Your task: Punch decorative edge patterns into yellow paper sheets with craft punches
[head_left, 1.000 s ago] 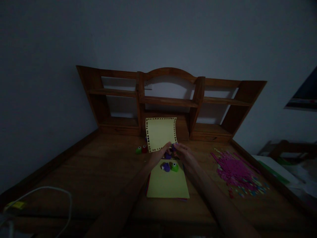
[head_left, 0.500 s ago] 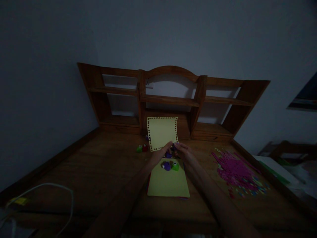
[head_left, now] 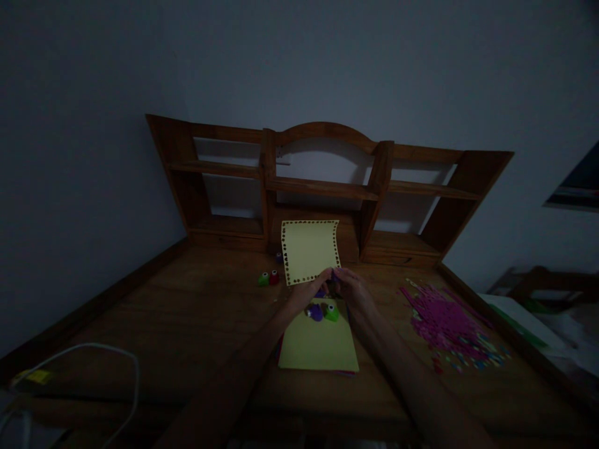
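Note:
A yellow sheet of paper (head_left: 310, 249) stands raised, with small punched holes along its edges. My left hand (head_left: 314, 288) is closed on its lower edge. Close beside it, at the sheet's lower right corner, my right hand (head_left: 350, 292) is closed around a dark purple craft punch (head_left: 334, 275), partly hidden by the fingers. Below the hands, a purple craft punch (head_left: 315, 312) and a green craft punch (head_left: 332, 313) rest on a stack of coloured paper (head_left: 318, 348), yellow on top. Another purple piece shows dimly between my hands.
On the wooden desk (head_left: 187, 312), a green punch (head_left: 264, 279), a red punch (head_left: 274, 277) and a purple punch (head_left: 279, 257) stand left of the sheet. Pink strips and coloured bits (head_left: 447, 327) lie at right. A wooden shelf (head_left: 322, 185) stands behind; a white cable (head_left: 135, 374) loops at left.
The raised sheet has shifted slightly right. My left hand has moved right with it, closer to my right hand and the punch. The punches on the desk stay put.

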{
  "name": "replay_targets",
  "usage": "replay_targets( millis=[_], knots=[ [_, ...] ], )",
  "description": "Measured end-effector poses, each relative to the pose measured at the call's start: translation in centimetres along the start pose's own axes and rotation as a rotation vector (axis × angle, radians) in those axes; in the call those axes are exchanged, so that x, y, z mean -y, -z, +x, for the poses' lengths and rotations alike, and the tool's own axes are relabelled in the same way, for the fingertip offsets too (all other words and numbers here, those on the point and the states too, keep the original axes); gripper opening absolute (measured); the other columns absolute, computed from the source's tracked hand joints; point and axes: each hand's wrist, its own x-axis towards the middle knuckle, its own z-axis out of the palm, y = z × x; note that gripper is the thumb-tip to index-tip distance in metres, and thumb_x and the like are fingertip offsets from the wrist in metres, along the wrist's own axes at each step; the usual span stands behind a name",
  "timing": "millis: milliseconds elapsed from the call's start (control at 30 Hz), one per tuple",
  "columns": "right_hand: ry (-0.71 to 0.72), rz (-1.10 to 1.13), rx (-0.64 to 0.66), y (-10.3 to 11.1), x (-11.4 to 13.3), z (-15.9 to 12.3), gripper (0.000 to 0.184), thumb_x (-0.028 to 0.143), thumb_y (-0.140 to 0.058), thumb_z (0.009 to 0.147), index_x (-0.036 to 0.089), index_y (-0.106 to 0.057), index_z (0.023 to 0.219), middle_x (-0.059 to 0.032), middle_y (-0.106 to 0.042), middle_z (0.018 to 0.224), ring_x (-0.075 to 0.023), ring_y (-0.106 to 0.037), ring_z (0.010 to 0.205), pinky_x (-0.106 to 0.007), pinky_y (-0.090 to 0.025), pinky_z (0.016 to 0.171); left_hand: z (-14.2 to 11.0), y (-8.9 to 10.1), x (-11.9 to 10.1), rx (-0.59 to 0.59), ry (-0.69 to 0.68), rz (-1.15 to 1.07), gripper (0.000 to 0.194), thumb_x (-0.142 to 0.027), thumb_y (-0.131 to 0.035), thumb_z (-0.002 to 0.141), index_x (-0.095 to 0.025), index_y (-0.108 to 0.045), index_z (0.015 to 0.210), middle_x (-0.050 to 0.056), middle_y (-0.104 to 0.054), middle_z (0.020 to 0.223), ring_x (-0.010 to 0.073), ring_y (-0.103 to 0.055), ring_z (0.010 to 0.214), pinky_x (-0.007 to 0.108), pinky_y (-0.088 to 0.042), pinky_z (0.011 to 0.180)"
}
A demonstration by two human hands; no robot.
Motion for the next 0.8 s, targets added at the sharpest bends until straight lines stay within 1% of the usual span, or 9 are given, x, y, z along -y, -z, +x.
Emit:
replay_targets(
  millis=[100, 167, 267, 367, 533, 600, 700, 800],
  knots=[
    [-0.016, 0.012, 0.039, -0.2, -0.3, 0.1, 0.027, 0.047, -0.077, 0.075, 0.021, -0.071, 0.074, 0.0024, -0.060, 0.055, -0.0131, -0.051, 0.052, -0.027, -0.037, 0.054, 0.1, 0.1, -0.3, 0.024, -0.054, -0.010, 0.047, -0.063, -0.059, 0.077, -0.020, -0.061, 0.060, 0.005, -0.064, 0.060, 0.0210, -0.063, 0.063, 0.034, -0.051, 0.073],
    [-0.028, 0.006, 0.044, -0.5, -0.3, 0.0, 0.028, 0.047, -0.079, 0.074, 0.021, -0.073, 0.078, 0.0015, -0.064, 0.059, -0.0128, -0.053, 0.053, -0.027, -0.040, 0.055, 0.5, 0.3, 0.0, -0.004, -0.065, -0.053, 0.047, -0.064, -0.058, 0.078, -0.020, -0.061, 0.062, 0.005, -0.065, 0.062, 0.0213, -0.063, 0.064, 0.034, -0.051, 0.074],
    [-0.050, -0.021, 0.066, -1.0, 0.0, -0.5, 0.029, 0.041, -0.085, 0.068, 0.020, -0.075, 0.085, -0.0011, -0.071, 0.071, -0.0134, -0.060, 0.060, -0.027, -0.045, 0.061, 1.3, 0.6, 1.1, -0.071, -0.060, -0.098, 0.044, -0.062, -0.059, 0.079, -0.019, -0.063, 0.069, 0.005, -0.068, 0.069, 0.0217, -0.064, 0.071, 0.033, -0.051, 0.076],
    [-0.066, -0.039, 0.101, -1.2, 0.2, -0.7, 0.033, 0.036, -0.087, 0.064, 0.020, -0.076, 0.091, -0.0035, -0.074, 0.079, -0.0153, -0.065, 0.066, -0.028, -0.050, 0.065, 1.7, 1.0, 1.6, -0.114, -0.043, -0.102, 0.045, -0.062, -0.060, 0.079, -0.018, -0.065, 0.073, 0.005, -0.069, 0.073, 0.0219, -0.065, 0.075, 0.033, -0.051, 0.076],
    [-0.070, -0.026, 0.095, -1.3, 0.4, -0.8, 0.032, 0.034, -0.087, 0.065, 0.020, -0.077, 0.092, -0.0047, -0.075, 0.081, -0.0156, -0.067, 0.069, -0.027, -0.053, 0.067, 1.5, 1.2, 1.2, -0.057, 0.031, -0.132, 0.052, -0.066, -0.058, 0.080, -0.017, -0.066, 0.067, 0.006, -0.067, 0.063, 0.0211, -0.064, 0.064, 0.033, -0.051, 0.071],
    [-0.074, -0.028, 0.090, -1.3, 0.6, -0.8, 0.031, 0.034, -0.087, 0.066, 0.020, -0.077, 0.092, -0.0051, -0.076, 0.084, -0.0160, -0.068, 0.072, -0.028, -0.053, 0.069, 1.6, 1.2, 1.3, -0.048, 0.029, -0.157, 0.054, -0.067, -0.058, 0.079, -0.015, -0.067, 0.067, 0.007, -0.066, 0.061, 0.0204, -0.063, 0.060, 0.033, -0.051, 0.068],
    [-0.073, -0.026, 0.077, -1.2, 0.7, -0.9, 0.030, 0.035, -0.087, 0.066, 0.021, -0.077, 0.091, -0.0050, -0.076, 0.087, -0.0168, -0.068, 0.073, -0.029, -0.054, 0.070, 2.0, 1.2, 1.8, -0.045, 0.013, -0.171, 0.055, -0.068, -0.059, 0.078, -0.014, -0.070, 0.073, 0.006, -0.067, 0.062, 0.0201, -0.063, 0.059, 0.032, -0.052, 0.067],
    [-0.078, -0.020, 0.071, -1.0, 0.5, -0.7, 0.031, 0.036, -0.087, 0.064, 0.021, -0.076, 0.089, -0.0047, -0.076, 0.086, -0.0163, -0.067, 0.071, -0.029, -0.054, 0.069, 2.4, 1.3, 2.3, -0.041, 0.008, -0.128, 0.054, -0.068, -0.057, 0.079, -0.017, -0.069, 0.069, 0.005, -0.066, 0.060, 0.0196, -0.063, 0.060, 0.032, -0.052, 0.069]
  ],
)
